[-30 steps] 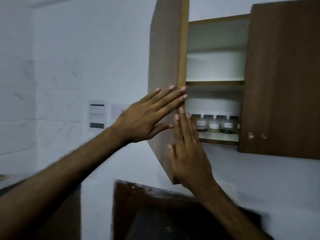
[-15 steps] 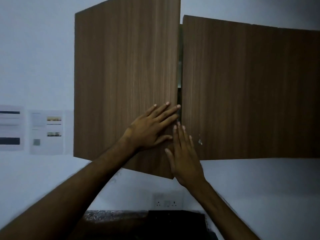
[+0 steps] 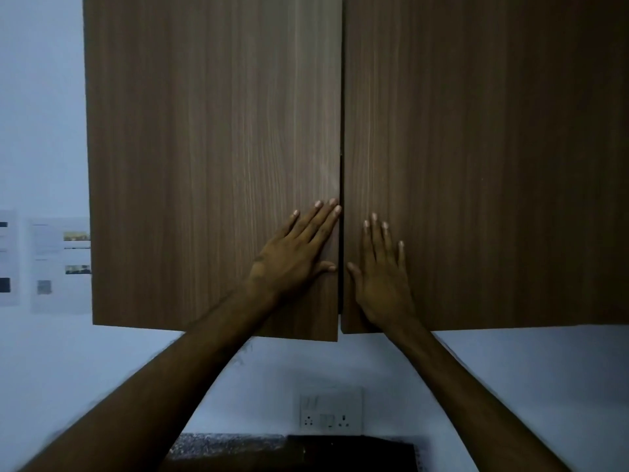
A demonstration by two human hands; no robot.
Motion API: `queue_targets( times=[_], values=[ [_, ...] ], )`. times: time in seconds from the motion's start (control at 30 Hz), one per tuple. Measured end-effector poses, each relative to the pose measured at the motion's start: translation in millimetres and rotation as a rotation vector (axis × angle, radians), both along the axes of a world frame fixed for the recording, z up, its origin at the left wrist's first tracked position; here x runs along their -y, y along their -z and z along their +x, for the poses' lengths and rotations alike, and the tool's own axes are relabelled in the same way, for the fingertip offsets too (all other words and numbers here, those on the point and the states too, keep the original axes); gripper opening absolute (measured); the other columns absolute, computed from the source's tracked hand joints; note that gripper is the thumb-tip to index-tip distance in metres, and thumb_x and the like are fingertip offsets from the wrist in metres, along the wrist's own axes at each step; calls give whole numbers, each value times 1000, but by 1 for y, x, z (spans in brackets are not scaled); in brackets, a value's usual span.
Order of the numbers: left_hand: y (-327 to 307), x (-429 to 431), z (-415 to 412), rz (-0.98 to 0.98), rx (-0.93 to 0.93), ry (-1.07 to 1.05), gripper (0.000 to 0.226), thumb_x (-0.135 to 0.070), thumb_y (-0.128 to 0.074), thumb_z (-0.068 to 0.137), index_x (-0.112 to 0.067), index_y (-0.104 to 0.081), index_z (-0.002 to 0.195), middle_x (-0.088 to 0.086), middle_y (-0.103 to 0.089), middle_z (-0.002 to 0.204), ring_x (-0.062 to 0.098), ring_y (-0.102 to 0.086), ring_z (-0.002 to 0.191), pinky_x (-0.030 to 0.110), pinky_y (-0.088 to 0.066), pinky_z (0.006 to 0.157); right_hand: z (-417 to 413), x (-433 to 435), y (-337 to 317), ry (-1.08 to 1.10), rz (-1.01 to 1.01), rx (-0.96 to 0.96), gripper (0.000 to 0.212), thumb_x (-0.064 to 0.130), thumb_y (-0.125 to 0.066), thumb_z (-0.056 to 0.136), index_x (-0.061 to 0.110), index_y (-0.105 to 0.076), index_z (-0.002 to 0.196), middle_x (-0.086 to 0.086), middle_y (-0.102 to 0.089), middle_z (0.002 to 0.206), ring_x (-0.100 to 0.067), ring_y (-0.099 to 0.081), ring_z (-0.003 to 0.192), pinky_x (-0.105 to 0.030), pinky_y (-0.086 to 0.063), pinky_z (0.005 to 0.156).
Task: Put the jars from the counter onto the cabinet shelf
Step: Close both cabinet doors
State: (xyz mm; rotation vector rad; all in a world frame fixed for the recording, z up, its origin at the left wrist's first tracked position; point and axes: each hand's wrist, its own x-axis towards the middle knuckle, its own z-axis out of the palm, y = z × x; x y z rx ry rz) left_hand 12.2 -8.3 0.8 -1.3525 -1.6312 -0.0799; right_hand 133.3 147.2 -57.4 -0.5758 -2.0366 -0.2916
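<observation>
The wall cabinet's two brown wooden doors fill most of the view, and both stand closed. My left hand (image 3: 294, 255) lies flat with straight fingers on the left door (image 3: 204, 165), near its lower right edge. My right hand (image 3: 383, 279) presses flat on the right door (image 3: 476, 165), next to the gap between the doors. The jars and the shelf are hidden behind the doors.
A white double wall socket (image 3: 330, 412) sits below the cabinet. A dark speckled counter (image 3: 289, 453) runs along the bottom edge. Printed sheets (image 3: 58, 264) are stuck on the white wall at the left.
The left door swung from open to closed under my left hand, hiding the jars on the shelf. My right hand shifted right onto the right door. The view turned to face the cabinet squarely.
</observation>
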Motion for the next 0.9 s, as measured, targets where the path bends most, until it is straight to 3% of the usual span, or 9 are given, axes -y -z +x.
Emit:
queue_targets(
  times=[0.17,0.53,0.9],
  values=[
    [3,-29,-11,17,30,-57,82,-64,-10,90,-15,16,151,4,20,159,21,16,148,42,-1,122,-15,-25,0,20,50,24,74,57,-13,99,18,9,157,-2,16,165,-18,14,152,-47,4,122],
    [3,-51,-27,53,43,-83,85,-63,-19,89,-17,13,153,3,18,161,20,15,148,41,-1,122,-36,-48,6,21,158,-70,73,55,-20,101,16,2,158,-3,10,166,-18,11,153,-43,13,120],
    [11,-52,-18,69,78,-119,82,-58,-25,95,-14,12,153,4,19,160,21,15,148,43,-3,122,-31,-42,4,46,161,-36,74,56,-20,101,13,2,158,-7,8,166,-22,6,153,-51,0,122]
  ],
)
